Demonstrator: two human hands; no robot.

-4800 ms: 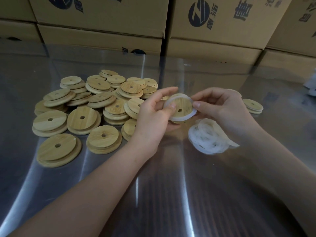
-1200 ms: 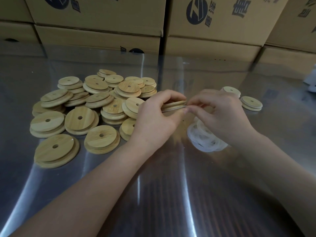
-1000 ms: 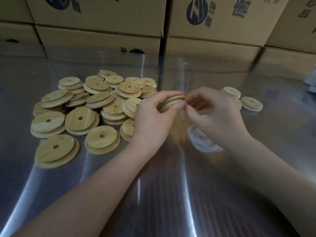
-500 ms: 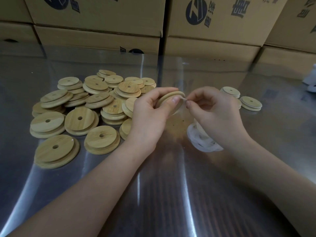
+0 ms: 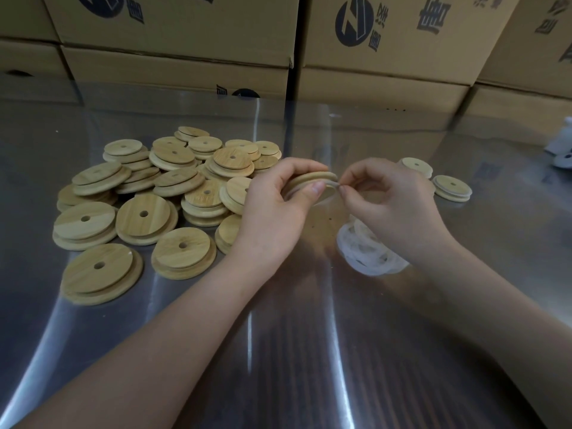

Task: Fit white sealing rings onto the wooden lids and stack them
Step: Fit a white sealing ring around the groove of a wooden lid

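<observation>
Ctr of frame: one wooden lid [image 5: 312,179] is held edge-on above the steel table [image 5: 278,351] by the left hand [image 5: 275,209], fingers curled over its top rim, thumb pressed against the near edge. A white sealing ring [image 5: 328,185] is seen along the lid's lower rim. It is pinched at the lid's right edge by thumb + forefinger of the right hand [image 5: 390,205], other fingers loosely curled. Whether the ring is fully seated cannot be told.

Spare rings [image 5: 368,252] are heaped on the table below the right hand, partly hidden by the wrist. Loose lids [image 5: 173,193] are piled at centre left. Two more lots of lids [image 5: 452,188] are set down at centre right, past the right hand. Cardboard boxes [image 5: 185,35] are stacked across the top.
</observation>
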